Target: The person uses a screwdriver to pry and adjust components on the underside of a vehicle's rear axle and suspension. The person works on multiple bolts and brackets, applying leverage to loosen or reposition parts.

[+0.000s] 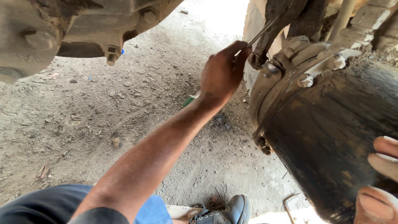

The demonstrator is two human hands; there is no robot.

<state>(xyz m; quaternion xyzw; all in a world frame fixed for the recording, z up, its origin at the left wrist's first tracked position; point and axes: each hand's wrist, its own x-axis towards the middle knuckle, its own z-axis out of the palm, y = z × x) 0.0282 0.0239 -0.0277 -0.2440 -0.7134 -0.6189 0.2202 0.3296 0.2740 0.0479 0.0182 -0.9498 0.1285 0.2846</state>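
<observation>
The dirt floor [103, 124] lay littered under the vehicle, with open room at left. The left hand [222, 72] gripped a screwdriver [259, 35] beside the black brake chamber [331, 137]; the right hand [379, 178], fingers spread, pressed its edge.

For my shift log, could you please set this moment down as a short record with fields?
setting: under a vehicle, on dirt ground
left hand: grips a screwdriver with a green handle end, its tip up at a greasy bracket
right hand: fingers rest on the side of the black drum-shaped chamber
clamp band: rings the chamber's upper end, bolted
also in view: grey shoe, blue trouser leg, axle housing upper left
</observation>
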